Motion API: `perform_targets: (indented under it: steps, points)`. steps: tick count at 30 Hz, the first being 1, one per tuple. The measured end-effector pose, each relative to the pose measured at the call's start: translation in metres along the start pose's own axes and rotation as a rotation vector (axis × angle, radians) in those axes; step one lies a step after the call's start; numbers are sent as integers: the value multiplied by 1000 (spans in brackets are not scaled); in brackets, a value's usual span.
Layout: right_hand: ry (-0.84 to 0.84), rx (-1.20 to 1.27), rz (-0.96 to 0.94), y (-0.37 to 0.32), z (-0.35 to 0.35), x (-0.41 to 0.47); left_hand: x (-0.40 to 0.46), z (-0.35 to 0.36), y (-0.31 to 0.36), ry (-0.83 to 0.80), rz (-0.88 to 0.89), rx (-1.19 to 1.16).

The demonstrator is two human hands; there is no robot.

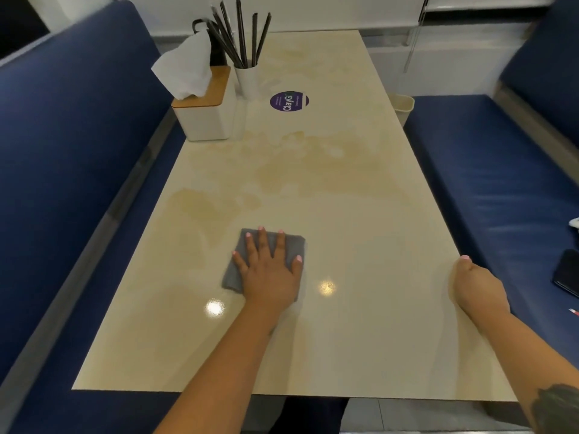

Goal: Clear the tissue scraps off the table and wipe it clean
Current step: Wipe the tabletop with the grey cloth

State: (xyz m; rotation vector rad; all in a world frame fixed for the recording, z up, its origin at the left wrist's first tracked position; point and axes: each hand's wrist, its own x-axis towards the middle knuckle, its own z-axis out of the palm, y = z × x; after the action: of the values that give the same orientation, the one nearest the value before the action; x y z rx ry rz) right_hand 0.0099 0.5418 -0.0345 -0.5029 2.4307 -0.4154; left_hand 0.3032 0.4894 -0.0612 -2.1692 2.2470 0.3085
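A cream glossy table (344, 214) fills the middle of the view. My left hand (269, 270) lies flat, fingers spread, pressing a folded grey cloth (230, 274) on the near half of the tabletop. My right hand (473, 283) is at the table's right edge. Its thumb is on top and its fingers curl over the edge out of sight. I see no loose tissue scraps on the tabletop. Faint yellowish stains mark the middle of the tabletop.
A white tissue box (203, 120) with a wooden lid and a tissue sticking out stands at the far left. Beside it is a white cup of black sticks (247, 79), then a purple round sticker (289, 101). Blue benches (62, 183) flank both sides. A small bin (402, 104) and a dark phone (567, 274) are at the right.
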Motion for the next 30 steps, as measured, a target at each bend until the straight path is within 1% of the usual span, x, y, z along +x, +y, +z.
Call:
perform_targets:
  steps: [2, 3, 5, 8, 9, 11, 13, 14, 15, 17, 19, 21, 23, 25, 26, 27, 28, 30]
  points:
    - [20, 5, 5, 1, 2, 1, 11, -3, -4, 0, 51, -11]
    - [41, -2, -17, 2, 2, 1, 17, -6, -11, 0, 48, -21]
    - [69, -10, -37, 2, 0, 1, 26, -10, -29, 9, -19, -42]
    - [62, -35, -12, 2, 1, 1, 19, -9, -45, 28, -108, -51]
    - [86, -73, -50, 5, 2, 3, 14, -7, -44, 33, -119, -56]
    - [122, -141, -205, 10, 5, 4, 4, -4, -35, 32, -126, -61]
    - [156, -145, -286, 12, 7, 7, 1, -3, -25, 15, -100, -51]
    - [156, -134, -286, 12, 7, 6, 3, -4, -22, 6, -77, -47]
    - [164, -130, -262, 11, 5, 5, 8, -6, -21, -1, -53, -47]
    - [155, -44, -145, 9, 4, 7, 20, -10, -25, -22, -26, -75]
    - [153, -34, -117, 8, 3, 9, 32, -17, -32, -60, -33, -124]
    - [181, -89, -172, 10, 4, 8, 38, -24, -38, -119, -16, -172]
    - [232, -141, -261, 15, 6, 5, 40, -32, -47, -144, 22, -302]
    - [283, -159, -319, 20, 6, 4, 37, -43, -61, -85, 4, -637]
    - [307, -168, -338, 21, 7, 4, 34, -50, -73, -16, -34, -816]
    - [349, -178, -368, 20, 7, 3, 30, -57, -86, 78, -73, -935]
    - [415, -202, -412, 17, 10, 3, 27, -64, -101, 183, -108, -966]
    - [523, -239, -519, -3, 17, -10, 23, -73, -135, 334, -153, -895]
